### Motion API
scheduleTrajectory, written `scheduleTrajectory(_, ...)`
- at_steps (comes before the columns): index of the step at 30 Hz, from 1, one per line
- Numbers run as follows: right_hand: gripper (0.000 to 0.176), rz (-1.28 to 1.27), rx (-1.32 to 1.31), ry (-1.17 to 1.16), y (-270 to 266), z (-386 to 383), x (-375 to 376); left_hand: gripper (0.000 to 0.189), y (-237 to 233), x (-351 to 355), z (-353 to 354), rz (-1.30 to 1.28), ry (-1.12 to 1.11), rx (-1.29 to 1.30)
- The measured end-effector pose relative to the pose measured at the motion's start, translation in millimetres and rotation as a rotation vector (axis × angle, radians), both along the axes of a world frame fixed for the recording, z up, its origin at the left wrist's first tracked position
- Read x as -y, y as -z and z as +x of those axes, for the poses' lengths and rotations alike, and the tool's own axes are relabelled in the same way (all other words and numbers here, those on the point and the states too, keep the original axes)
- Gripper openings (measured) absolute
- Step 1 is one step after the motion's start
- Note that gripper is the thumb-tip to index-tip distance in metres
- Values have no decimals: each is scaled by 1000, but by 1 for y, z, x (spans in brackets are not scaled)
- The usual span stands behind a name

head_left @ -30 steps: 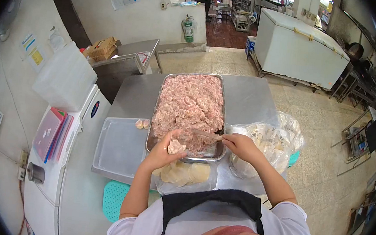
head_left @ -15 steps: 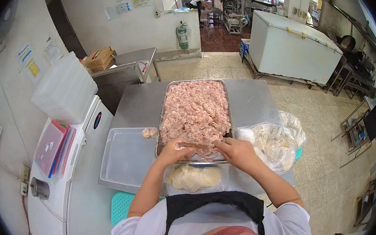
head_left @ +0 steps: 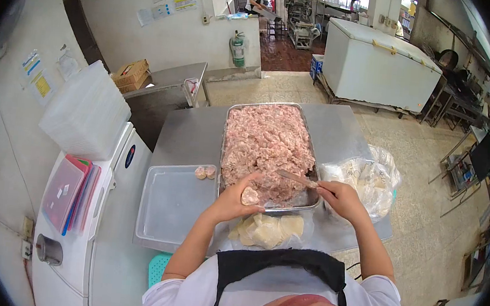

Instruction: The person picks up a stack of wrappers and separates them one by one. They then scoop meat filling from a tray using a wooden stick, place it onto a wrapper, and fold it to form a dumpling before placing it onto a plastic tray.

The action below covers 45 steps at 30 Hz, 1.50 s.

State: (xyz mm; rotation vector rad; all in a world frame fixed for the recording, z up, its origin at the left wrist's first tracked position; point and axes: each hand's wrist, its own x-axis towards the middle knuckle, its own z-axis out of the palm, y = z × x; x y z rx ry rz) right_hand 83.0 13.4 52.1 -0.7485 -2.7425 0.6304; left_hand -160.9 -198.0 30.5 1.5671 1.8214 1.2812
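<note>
In the crook of my left hand (head_left: pixel 232 203) sits a small meat-filled dumpling (head_left: pixel 250 196), its filling facing up, at the near left edge of the metal tray. That metal tray (head_left: pixel 314 201) is heaped with pink ground meat (head_left: pixel 267 137). My right hand (head_left: pixel 341 200) is closed around the handle of a flat spatula (head_left: pixel 294 177), whose blade lies over the meat near the tray's right side. Just below the tray, a stack of pale round wrappers (head_left: pixel 270 231) rests on plastic. Two finished-looking dumplings (head_left: pixel 205 171) sit in the far right corner of a clear plastic tray (head_left: pixel 173 205).
Right of the meat, plastic bags of wrappers (head_left: pixel 365 181) lie on the steel table (head_left: pixel 192 126). At left, a white refrigerator (head_left: pixel 116 223) carries stacked plastic containers (head_left: pixel 85 113). A chest freezer (head_left: pixel 380 69) stands beyond, and another person (head_left: pixel 255 0) works in the back.
My hands have come apart: the right one moved right with the spatula, while the left turned so that the dumpling shows. The person at the back has straightened up.
</note>
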Motion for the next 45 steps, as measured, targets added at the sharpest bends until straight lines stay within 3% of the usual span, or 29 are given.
scheduleTrajectory(2, 29, -423, -122, -77, -19, 2, 15, 64, 3, -4, -4, 42, 12, -98)
scheduleTrajectory(6, 33, -337, -82, -321, 7, -16, 41, 49, 11, -10, -8, -66, 127, -72)
scheduleTrajectory(7, 29, -239, -184, -390, 30, -19, 33, 44, 8, -13, -10, -70, 179, -86)
scheduleTrajectory(8, 29, -231, -186, -386, 20, -19, 32, 44, 13, -15, -13, -63, 183, -90)
scheduleTrajectory(10, 24, 207, -91, -254, -14, -18, 35, 43, 26, -19, -19, -114, 99, -29)
scheduleTrajectory(13, 22, 379, -193, -196, -27, -16, 52, 45, 24, -21, -24, -181, 103, 176)
scheduleTrajectory(16, 22, 319, -78, -188, -14, -21, 48, 45, 22, -24, -25, -144, 78, 73)
scheduleTrajectory(20, 25, 218, -131, -171, -39, -14, 40, 44, 7, -13, -17, -72, 29, 69)
scheduleTrajectory(23, 28, 56, -212, -151, -40, -8, 48, 44, -5, -4, -10, -98, 144, 287)
scheduleTrajectory(25, 28, 5, -79, -234, -28, -12, 56, 42, 3, -8, -13, 94, 237, -3)
scheduleTrajectory(28, 28, 1, -142, -335, -14, -16, 53, 38, -2, -7, -18, -59, 329, 28)
scheduleTrajectory(29, 28, 144, -100, -240, -26, -15, 59, 38, -2, -7, -17, -58, 329, 29)
scheduleTrajectory(31, 27, 239, -146, -208, -42, -15, 74, 34, -4, -6, -15, -222, 215, 332)
scheduleTrajectory(32, 27, 335, -191, -175, -46, -15, 79, 34, -3, -7, -18, -223, 218, 331)
scheduleTrajectory(35, 26, 331, -108, -176, -34, -21, 80, 36, 3, -9, -24, -89, 253, 169)
scheduleTrajectory(37, 26, 311, -141, -168, -44, -19, 73, 39, 6, -7, -21, 68, 79, -76)
scheduleTrajectory(38, 26, 284, -179, -153, -50, -17, 69, 39, -4, -2, -18, 69, 72, -74)
scheduleTrajectory(40, 27, 165, -217, -140, -63, -10, 66, 47, -29, 8, -10, -259, 90, 430)
scheduleTrajectory(41, 27, 52, -252, -122, -65, -7, 65, 47, -26, 8, -11, -262, 86, 434)
scheduleTrajectory(43, 28, 29, -192, -183, -57, -7, 66, 45, -13, 4, -14, 235, 109, -62)
scheduleTrajectory(45, 30, 5, -132, -248, -37, -10, 67, 44, -1, -1, -22, 181, 208, -56)
